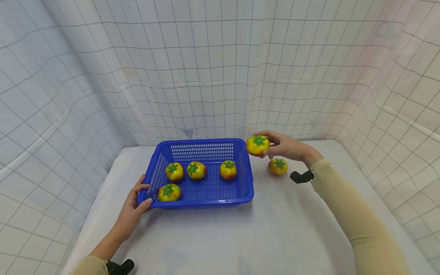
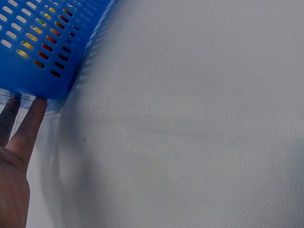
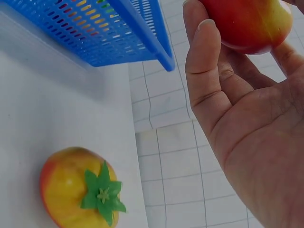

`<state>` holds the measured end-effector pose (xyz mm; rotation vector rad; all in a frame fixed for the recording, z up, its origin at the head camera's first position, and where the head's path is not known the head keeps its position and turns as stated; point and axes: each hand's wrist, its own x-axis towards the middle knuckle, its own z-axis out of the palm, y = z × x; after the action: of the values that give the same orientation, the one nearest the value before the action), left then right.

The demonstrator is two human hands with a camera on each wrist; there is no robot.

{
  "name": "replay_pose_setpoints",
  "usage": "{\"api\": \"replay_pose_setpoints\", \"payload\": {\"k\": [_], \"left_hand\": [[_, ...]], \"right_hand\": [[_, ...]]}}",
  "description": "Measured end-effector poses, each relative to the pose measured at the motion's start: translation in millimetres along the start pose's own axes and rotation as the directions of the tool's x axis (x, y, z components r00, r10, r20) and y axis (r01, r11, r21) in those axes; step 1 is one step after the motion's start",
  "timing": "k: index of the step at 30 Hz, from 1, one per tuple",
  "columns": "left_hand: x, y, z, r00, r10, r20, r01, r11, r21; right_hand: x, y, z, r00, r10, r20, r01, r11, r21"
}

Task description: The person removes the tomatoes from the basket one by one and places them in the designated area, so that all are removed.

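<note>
The basket [image 1: 203,204] looks like smooth moulded plastic, with a soft shine along its near rim and slotted walls. The held fruit [image 1: 253,149] has a slick, glossy skin, as do the loose fruit [image 1: 275,170] to the right and the four fruits [image 1: 196,173] inside the basket — all apparently plastic. The loose one's leafy top [image 3: 101,194] looks duller. A matt, finely textured covering spans the counter [image 1: 206,240]. On the far side hangs rippled, thin-looking sheeting [image 1: 220,76] — cloth or plastic, impossible to tell. The right sleeve [image 1: 354,214] is matt cloth.
</note>
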<state>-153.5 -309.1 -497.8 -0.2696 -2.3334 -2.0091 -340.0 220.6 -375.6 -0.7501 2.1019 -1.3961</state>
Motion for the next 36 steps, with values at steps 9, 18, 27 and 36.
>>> {"api": "replay_pose_setpoints", "payload": {"k": [9,18,27,36], "left_hand": [[0.0,-0.9,0.0,1.0,-0.005,-0.002,0.005,1.0,-0.024],[-0.5,-0.9,0.3,1.0,-0.01,-0.008,0.01,1.0,-0.014],[-0.4,-0.1,0.5,1.0,-0.01,-0.008,0.01,1.0,-0.001],[-0.2,1.2,1.5,1.0,-0.01,-0.007,0.01,1.0,-0.009]], "right_hand": [[-12.1,7.2,-9.8,1.0,-0.001,-0.018,0.002,0.999,0.037],[-23.8,15.4,-20.0,0.999,-0.002,-0.043,0.006,0.996,0.093],[-36.7,26.6,-29.0,0.996,0.01,-0.084,-0.003,0.996,0.089],[-48.4,41.8,-38.5,0.991,0.033,-0.131,-0.016,0.991,0.132]]}}
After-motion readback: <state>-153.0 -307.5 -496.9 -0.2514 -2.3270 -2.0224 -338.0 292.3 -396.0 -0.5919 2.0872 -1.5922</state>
